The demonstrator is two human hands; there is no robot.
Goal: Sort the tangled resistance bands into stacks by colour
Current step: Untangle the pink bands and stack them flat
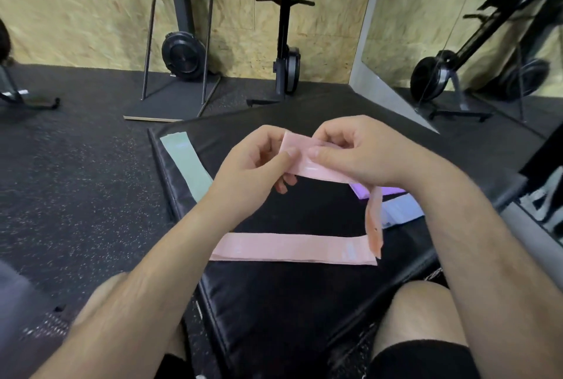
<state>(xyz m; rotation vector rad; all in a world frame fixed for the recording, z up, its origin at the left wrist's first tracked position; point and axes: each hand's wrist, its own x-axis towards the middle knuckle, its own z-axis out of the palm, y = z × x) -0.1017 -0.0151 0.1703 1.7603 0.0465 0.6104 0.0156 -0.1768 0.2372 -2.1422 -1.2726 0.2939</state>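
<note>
Being pinched by curled fingers (282, 158) of the left hand (256, 165) and right hand (353, 150), the held pink band (309, 167) is stretched left-right, parallel above the flat pink band (289, 248) laid nearer on the mat (274, 302).

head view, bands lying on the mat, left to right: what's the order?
green band → flat pink band → purple band → pale blue band. Left out: held pink band, which overlaps the flat pink and purple ones.
</note>
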